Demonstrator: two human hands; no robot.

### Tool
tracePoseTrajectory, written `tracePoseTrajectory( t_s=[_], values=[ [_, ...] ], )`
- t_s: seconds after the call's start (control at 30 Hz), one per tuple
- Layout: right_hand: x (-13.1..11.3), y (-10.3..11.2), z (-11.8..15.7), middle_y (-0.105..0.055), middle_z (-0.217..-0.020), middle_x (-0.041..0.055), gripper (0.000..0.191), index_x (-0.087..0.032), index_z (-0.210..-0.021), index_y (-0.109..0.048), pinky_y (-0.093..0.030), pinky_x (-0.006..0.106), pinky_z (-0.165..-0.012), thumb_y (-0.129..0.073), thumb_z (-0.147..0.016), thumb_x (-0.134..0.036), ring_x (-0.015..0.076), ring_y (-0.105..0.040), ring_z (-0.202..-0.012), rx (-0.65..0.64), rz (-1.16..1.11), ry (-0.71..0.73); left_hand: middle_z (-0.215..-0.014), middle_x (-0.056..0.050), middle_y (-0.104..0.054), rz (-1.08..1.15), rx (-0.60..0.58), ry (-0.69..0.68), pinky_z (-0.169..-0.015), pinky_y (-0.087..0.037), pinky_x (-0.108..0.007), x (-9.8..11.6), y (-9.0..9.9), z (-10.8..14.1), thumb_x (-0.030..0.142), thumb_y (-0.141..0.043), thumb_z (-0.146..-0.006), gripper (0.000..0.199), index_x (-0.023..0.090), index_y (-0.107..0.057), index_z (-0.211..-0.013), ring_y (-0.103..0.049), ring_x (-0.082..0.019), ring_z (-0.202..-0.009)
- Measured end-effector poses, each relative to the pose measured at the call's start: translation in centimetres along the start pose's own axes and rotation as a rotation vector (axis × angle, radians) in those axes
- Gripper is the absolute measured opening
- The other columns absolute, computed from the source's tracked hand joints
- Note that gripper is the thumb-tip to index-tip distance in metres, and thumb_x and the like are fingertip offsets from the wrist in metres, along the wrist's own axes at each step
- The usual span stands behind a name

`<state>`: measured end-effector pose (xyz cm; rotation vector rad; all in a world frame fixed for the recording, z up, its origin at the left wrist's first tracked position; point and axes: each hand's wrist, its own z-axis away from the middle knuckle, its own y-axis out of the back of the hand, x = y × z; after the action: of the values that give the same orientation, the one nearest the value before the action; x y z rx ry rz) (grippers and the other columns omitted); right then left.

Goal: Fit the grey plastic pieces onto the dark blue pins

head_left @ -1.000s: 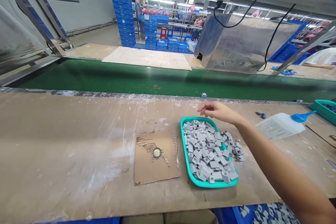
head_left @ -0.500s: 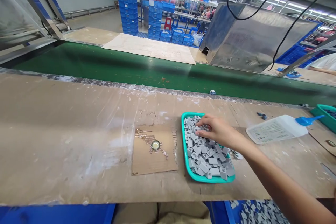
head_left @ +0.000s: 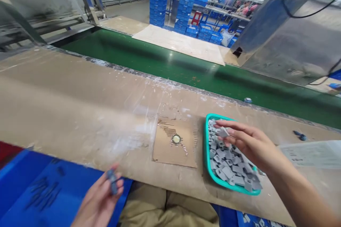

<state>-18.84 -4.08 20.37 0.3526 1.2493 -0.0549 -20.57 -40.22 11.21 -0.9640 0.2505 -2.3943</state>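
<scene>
Pinched between the right hand (head_left: 247, 142) fingertips, a grey block (head_left: 222, 133) hovers just above the heaped tray (head_left: 206, 149). Near left, below the table edge, the left hand (head_left: 99, 198) grips a small dark part (head_left: 112, 181).

I see a teal tray (head_left: 206, 149) heaped with pale grey blocks (head_left: 229, 165); the cardboard square (head_left: 183, 149) is plain brown, streaked with darker lines, a yellow-centred cap (head_left: 176, 139) on it. The conveyor belt (head_left: 170, 64) is deep green; the workbench (head_left: 66, 95) tan, smeared white; the bin (head_left: 32, 188) below is blue.
</scene>
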Motion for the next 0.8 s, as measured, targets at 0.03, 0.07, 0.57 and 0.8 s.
tracePoseTrajectory(
  t_s=[0.03, 0.07, 0.57, 0.8],
  values=[
    [-0.1, -0.6, -0.1, -0.066, -0.100, 0.0079, 0.031, -0.023, -0.099, -0.066, -0.051, 0.031, -0.062, -0.063, -0.074, -0.041, 0.0131, -0.059, -0.062, -0.017, -0.070, -0.030, -0.079, 0.000, -0.065, 0.040, -0.092, 0.030, -0.062, -0.054, -0.017, -0.2, -1.3, 0.2, 0.019, -0.089, -0.038, 0.061, 0.020, -0.066, -0.094, -0.062, -0.013, -0.070],
    [-0.2, -1.2, -0.2, -0.066, -0.096, 0.0078, 0.028, -0.022, -0.095, -0.066, -0.051, 0.030, -0.058, -0.063, -0.074, -0.041, 0.0125, -0.058, -0.060, -0.045, -0.112, -0.062, -0.081, -0.001, -0.065, 0.072, -0.187, 0.039, -0.061, -0.055, -0.018, -0.4, -2.6, 0.3, 0.020, -0.088, -0.043, 0.053, 0.019, -0.067, -0.092, -0.062, -0.014, -0.072],
    [1.1, -9.0, -2.8, -0.069, -0.082, 0.0051, 0.017, -0.021, -0.092, -0.064, -0.052, 0.030, -0.066, -0.052, -0.082, -0.026, 0.0175, -0.064, -0.071, -0.201, 0.915, 0.393, -0.094, -0.006, -0.066, 0.218, -0.610, 0.065, -0.071, -0.054, -0.017, -2.0, -7.3, 0.1, 0.027, -0.070, -0.075, 0.013, 0.015, -0.070, -0.079, -0.064, -0.015, -0.083],
    [2.2, -9.9, -3.9, -0.068, -0.086, 0.0081, 0.020, -0.020, -0.093, -0.068, -0.053, 0.032, -0.068, -0.051, -0.083, -0.025, 0.0198, -0.065, -0.076, -0.239, 1.018, 0.442, -0.097, -0.001, -0.063, 0.058, -0.561, -0.048, -0.079, -0.051, -0.021, -1.6, -7.0, -0.1, 0.013, -0.077, -0.066, 0.040, 0.021, -0.063, -0.102, -0.063, -0.013, -0.083]
  ],
)
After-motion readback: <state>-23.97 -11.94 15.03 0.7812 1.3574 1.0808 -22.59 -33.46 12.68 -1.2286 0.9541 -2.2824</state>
